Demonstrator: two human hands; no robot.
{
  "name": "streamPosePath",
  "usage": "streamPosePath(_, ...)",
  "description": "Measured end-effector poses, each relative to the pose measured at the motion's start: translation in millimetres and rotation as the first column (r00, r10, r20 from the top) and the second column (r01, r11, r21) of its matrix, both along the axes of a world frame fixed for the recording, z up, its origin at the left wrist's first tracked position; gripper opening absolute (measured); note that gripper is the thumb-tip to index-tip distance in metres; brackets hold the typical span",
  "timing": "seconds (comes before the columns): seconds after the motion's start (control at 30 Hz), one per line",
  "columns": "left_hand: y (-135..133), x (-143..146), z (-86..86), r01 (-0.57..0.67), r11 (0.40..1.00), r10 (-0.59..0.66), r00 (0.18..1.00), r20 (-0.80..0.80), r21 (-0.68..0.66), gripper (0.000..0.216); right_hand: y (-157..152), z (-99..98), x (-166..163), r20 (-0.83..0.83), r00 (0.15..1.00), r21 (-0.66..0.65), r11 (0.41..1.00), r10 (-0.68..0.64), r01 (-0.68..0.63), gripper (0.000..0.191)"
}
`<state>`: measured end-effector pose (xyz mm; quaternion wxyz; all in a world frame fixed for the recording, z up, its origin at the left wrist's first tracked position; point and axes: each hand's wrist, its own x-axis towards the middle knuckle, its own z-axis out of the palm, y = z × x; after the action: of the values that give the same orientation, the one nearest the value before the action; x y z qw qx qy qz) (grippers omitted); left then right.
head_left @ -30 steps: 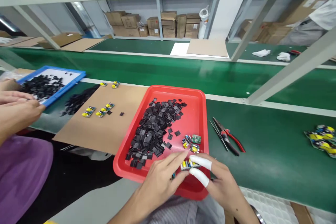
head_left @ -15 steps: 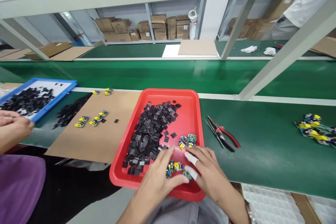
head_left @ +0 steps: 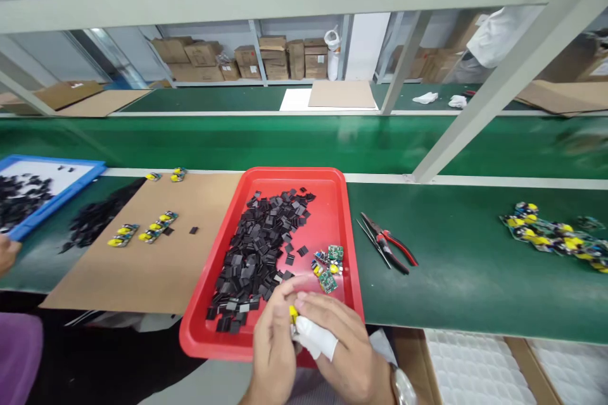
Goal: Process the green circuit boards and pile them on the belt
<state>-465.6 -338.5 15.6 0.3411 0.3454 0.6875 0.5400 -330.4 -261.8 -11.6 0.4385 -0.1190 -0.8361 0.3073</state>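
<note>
My left hand (head_left: 274,342) and my right hand (head_left: 339,345) come together over the near edge of a red tray (head_left: 336,202). Between their fingers is a small circuit board, of which mostly a yellow component (head_left: 293,314) shows; the rest is hidden. White covers wrap fingers of my right hand. Just beyond the hands, several small circuit boards (head_left: 327,269) lie in the tray, some with the green side up. A heap of flat black pieces (head_left: 259,247) fills the tray's left part.
Red-handled pliers (head_left: 389,243) and tweezers (head_left: 373,243) lie right of the tray. More boards (head_left: 551,234) sit farther right. At left, a cardboard sheet (head_left: 166,272) carries several boards. Beyond it are loose black pieces (head_left: 97,221), a blue-rimmed tray (head_left: 61,199) and another person's hand (head_left: 7,253).
My hands have drawn together and closed around a board, nearer to me. The view has turned slightly right. The other person's hand has shifted toward the left edge of the view.
</note>
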Motion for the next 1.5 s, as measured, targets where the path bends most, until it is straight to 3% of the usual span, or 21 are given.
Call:
streamPosePath(0.07, 2, -1, -4.2, -0.073, 0.997, 0.075, 0.995, -0.068, 0.027, 0.057, 7, 3.2, 1, 0.061, 0.996, -0.006, 0.997, 0.072, -0.072, 0.057)
streamPosePath(0.17, 6, -12, -7.1, 0.07, 0.996, -0.08, 0.959, -0.272, -0.049, 0.048, 35, 6.2, 7, 0.26, 0.958, -0.018, 0.992, 0.123, -0.123, 0.058)
streamPosePath(0.3, 6, -20, -12.7, 0.3, 0.934, -0.356, 0.806, -0.473, -0.192, 0.039, 71, -7.4, 12, 0.519, 0.847, 0.145, 0.988, -0.116, 0.046, 0.05)
streamPosePath(0.37, 0, -19, -18.4, 0.383, 0.898, -0.437, 0.738, -0.514, -0.215, 0.044, 76, -15.2, 14, 0.599, 0.786, 0.231, 0.973, -0.153, 0.014, 0.044)
streamPosePath(0.43, -8, -19, -23.7, 0.402, 0.893, -0.444, 0.71, -0.547, -0.203, 0.048, 74, -17.3, 15, 0.638, 0.763, 0.24, 0.968, -0.102, -0.071, 0.042)
streamPosePath(0.57, -13, -23, -25.7, 0.362, 0.914, -0.393, 0.671, -0.629, -0.184, 0.044, 84, -5.0, 1, 0.63, 0.774, 0.182, 0.981, -0.061, -0.07, 0.043)
streamPosePath(0.67, -6, -25, -21.9, 0.378, 0.908, -0.393, 0.628, -0.671, -0.178, 0.028, 107, 2.4, -28, 0.676, 0.737, 0.117, 0.988, -0.007, -0.098, 0.03)
streamPosePath(0.77, 0, -31, -19.5, 0.377, 0.914, -0.367, 0.622, -0.692, -0.147, 0.013, 125, -0.4, -57, 0.706, 0.704, 0.076, 0.981, 0.072, -0.177, 0.017)
streamPosePath(0.87, 2, -45, -19.3, 0.305, 0.945, -0.288, 0.605, -0.742, -0.119, 0.014, 132, -5.3, -67, 0.703, 0.703, 0.053, 0.978, 0.106, -0.2, 0.013)
streamPosePath(0.97, 6, -55, -18.7, 0.266, 0.955, -0.263, 0.545, -0.796, -0.133, 0.021, 131, -2.6, -60, 0.671, 0.733, 0.01, 0.987, 0.111, -0.158, 0.013)
streamPosePath(1.07, 18, -52, -16.1, 0.31, 0.934, -0.322, 0.504, -0.801, -0.181, 0.029, 125, 6.9, -42, 0.59, 0.8, -0.057, 0.994, 0.107, -0.091, 0.02)
streamPosePath(1.2, 35, -43, -12.8, 0.368, 0.891, -0.418, 0.441, -0.795, -0.264, 0.035, 110, 16.8, -8, 0.276, 0.956, -0.315, 0.949, 0.098, -0.006, 0.015)
streamPosePath(1.27, 35, -45, -10.8, 0.355, 0.899, -0.411, 0.486, -0.771, -0.256, 0.034, 101, 18.1, 13, 0.163, 0.985, -0.407, 0.913, 0.064, 0.008, 0.01)
streamPosePath(1.33, 29, -48, -6.7, 0.317, 0.933, -0.341, 0.633, -0.695, -0.169, 0.033, 91, 17.8, 31, 0.091, 0.995, -0.475, 0.88, 0.027, 0.02, 0.01)
streamPosePath(1.43, 19, -43, 3.9, 0.226, 0.974, -0.21, 0.913, -0.351, 0.006, 0.032, 72, 17.7, 45, -0.019, 1.0, -0.621, 0.784, -0.019, 0.003, 0.011)
streamPosePath(1.5, 17, -31, 10.9, 0.192, 0.976, -0.186, 0.98, -0.071, 0.099, 0.03, 59, 19.4, 43, -0.104, 0.994, -0.706, 0.706, -0.023, -0.057, 0.014)
